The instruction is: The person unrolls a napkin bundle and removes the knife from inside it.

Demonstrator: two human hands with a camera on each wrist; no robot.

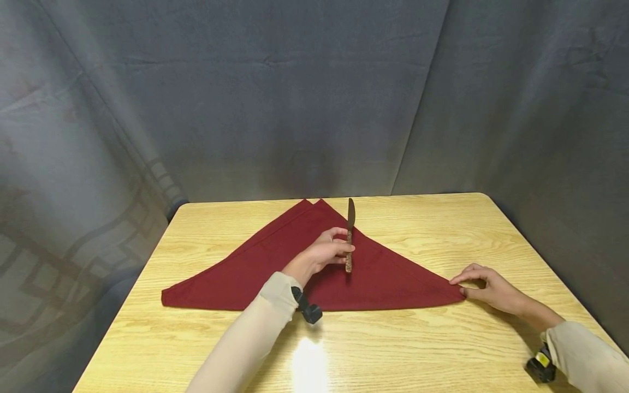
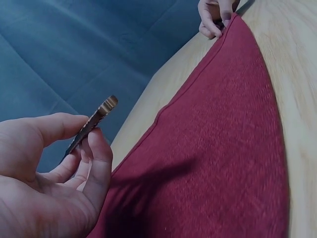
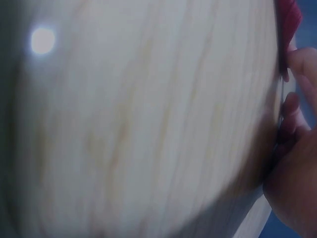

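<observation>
Sleeved forearms reach in from six o'clock over a wooden table. At centre, the left hand pinches the handle of a dark table knife between thumb and fingers, its blade pointing to twelve o'clock above a folded red napkin lying flat as a wide triangle. At four o'clock, the right hand pinches the napkin's right-hand corner against the tabletop. Grey cloth hangs behind the table at twelve o'clock.

A light wooden table carries 1 dark red napkin folded into a triangle.
</observation>
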